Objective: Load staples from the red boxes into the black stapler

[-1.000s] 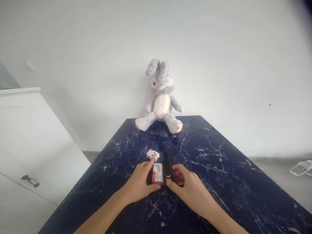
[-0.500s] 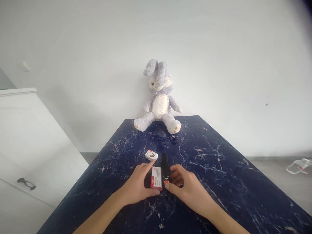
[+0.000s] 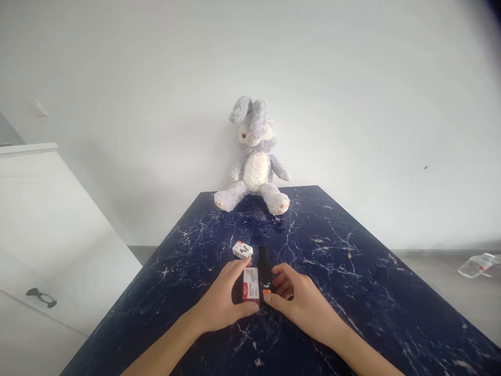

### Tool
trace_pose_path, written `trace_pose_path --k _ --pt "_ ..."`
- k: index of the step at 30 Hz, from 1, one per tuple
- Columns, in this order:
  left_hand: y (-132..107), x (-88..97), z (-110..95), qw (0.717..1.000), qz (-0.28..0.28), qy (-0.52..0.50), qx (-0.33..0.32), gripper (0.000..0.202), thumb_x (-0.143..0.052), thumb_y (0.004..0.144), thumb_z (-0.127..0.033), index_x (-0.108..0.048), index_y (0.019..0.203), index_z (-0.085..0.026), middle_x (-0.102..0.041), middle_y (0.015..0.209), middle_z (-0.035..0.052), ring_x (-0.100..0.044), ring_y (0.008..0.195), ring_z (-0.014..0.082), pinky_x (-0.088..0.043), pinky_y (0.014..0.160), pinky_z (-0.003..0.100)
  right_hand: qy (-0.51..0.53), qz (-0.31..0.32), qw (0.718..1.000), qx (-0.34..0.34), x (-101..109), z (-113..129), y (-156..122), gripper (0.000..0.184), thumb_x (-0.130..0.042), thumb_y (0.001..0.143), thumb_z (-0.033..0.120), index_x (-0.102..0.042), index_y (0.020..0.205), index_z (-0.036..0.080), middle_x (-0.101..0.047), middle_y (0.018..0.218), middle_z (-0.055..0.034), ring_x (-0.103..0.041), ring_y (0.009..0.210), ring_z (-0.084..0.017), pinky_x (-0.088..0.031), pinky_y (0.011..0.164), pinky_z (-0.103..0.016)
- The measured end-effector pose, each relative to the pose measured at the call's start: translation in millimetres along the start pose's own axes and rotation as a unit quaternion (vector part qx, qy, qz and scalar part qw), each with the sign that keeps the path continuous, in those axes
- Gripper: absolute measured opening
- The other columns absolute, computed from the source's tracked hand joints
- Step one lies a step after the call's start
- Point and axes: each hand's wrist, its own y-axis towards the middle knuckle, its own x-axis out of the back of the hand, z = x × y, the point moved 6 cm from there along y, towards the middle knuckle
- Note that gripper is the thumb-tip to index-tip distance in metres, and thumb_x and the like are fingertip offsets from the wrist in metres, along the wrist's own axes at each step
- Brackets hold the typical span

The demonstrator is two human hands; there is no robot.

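A red-and-white staple box [image 3: 251, 285] lies on the dark blue marbled table. My left hand [image 3: 222, 297] wraps its left side, index finger at the far end and thumb at the near end. Close along the box's right side lies a black stapler [image 3: 265, 266] with an orange patch at its near end. My right hand [image 3: 299, 297] has its thumb on that orange end and its curled fingers against the right side. Just beyond my left fingertip sits a small white box [image 3: 242, 249] printed with a dark clip-like picture.
A grey plush rabbit [image 3: 256, 167] sits at the table's [image 3: 332, 271] far edge, against the wall. To the left stands a white cabinet [image 3: 58, 224] with a dark handle [image 3: 41, 297]. On the floor at right lies a clear plastic bottle [image 3: 476, 265].
My left thumb has slid slightly right along the near end of the staple box. The boxes, the stapler and my right hand hold nearly the same places; the view has shifted a little.
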Motion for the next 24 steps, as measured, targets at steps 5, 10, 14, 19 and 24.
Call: trace_pose_path --k 5,10,14,19,24 --pt "1 -1.8 5 0.999 0.002 -0.011 0.037 0.094 -0.075 0.078 -0.045 -0.020 0.154 -0.039 -0.047 0.140 0.0096 -0.049 0.123 0.0341 -0.044 0.101 0.050 -0.003 0.002 1.000 0.002 0 0 0 0.032 -0.068 0.081 0.035 -0.057 0.108 0.024 -0.067 0.089 -0.0006 -0.064 0.075 -0.015 -0.053 0.067 -0.025" --pt "-1 0.0 -1 1.000 0.008 -0.016 0.019 0.090 -0.073 0.080 -0.047 -0.023 0.153 -0.037 -0.045 0.144 0.0095 -0.046 0.128 0.0344 -0.043 0.103 0.049 -0.007 0.004 1.000 0.000 0 0 0 0.032 -0.068 0.081 0.037 -0.056 0.108 0.024 -0.067 0.090 -0.0011 -0.064 0.074 -0.015 -0.052 0.066 -0.025" --pt "10 18.3 3 0.992 -0.128 0.019 -0.015 0.047 -0.048 0.097 -0.042 -0.043 0.143 -0.033 -0.041 0.150 0.0053 -0.039 0.137 0.0276 -0.033 0.114 0.045 -0.005 0.009 1.000 0.002 0 -1 1 0.032 -0.068 0.081 0.038 -0.056 0.107 0.024 -0.067 0.092 -0.0010 -0.064 0.074 -0.015 -0.052 0.066 -0.026" --pt "46 29.4 30 0.968 -0.218 0.113 0.051 0.038 -0.047 0.097 -0.041 -0.060 0.129 -0.026 -0.056 0.137 0.0072 -0.046 0.131 0.0279 -0.034 0.112 0.049 -0.003 0.011 1.000 -0.001 1 -3 2 0.033 -0.069 0.081 0.038 -0.056 0.108 0.024 -0.066 0.093 -0.0014 -0.064 0.073 -0.015 -0.052 0.065 -0.025" --pt "67 20.8 29 0.990 -0.118 0.076 0.005 0.033 -0.050 0.095 -0.037 -0.066 0.123 -0.029 -0.064 0.129 0.0029 -0.054 0.123 0.0249 -0.039 0.109 0.044 0.006 0.026 1.000 -0.004 2 -2 2 0.030 -0.068 0.082 0.037 -0.056 0.107 0.024 -0.065 0.094 -0.0011 -0.063 0.072 -0.014 -0.051 0.064 -0.025"
